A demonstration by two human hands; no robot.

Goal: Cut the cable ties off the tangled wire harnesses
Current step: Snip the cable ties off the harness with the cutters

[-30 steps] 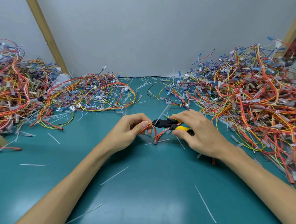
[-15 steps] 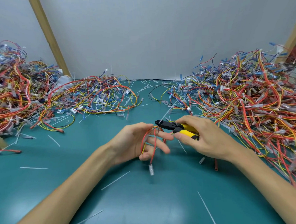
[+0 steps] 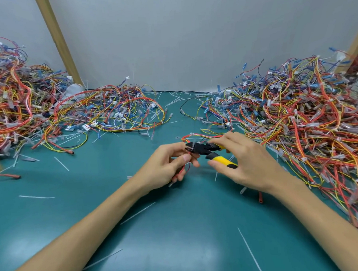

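Note:
My left hand [image 3: 167,167] pinches a small red and yellow wire harness [image 3: 203,136] at the middle of the table; part of the harness loops up behind the tool and red ends hang below my fingers. My right hand [image 3: 244,163] grips the black and yellow cutters [image 3: 208,151]. The black jaws point left and sit at the wires right by my left fingertips. Whether a cable tie lies between the jaws I cannot tell.
A large tangled pile of harnesses [image 3: 301,118] fills the right side. Another pile [image 3: 12,106] lies at the far left, with a flatter spread of wires [image 3: 114,113] beside it. Cut white ties [image 3: 137,213] are scattered over the green mat [image 3: 179,239]. Wooden posts [image 3: 57,38] lean on the wall.
My left hand closed its spread fingers onto the harness and lifted it. The cutter jaws moved left onto the wires at my fingertips. The view shifted slightly.

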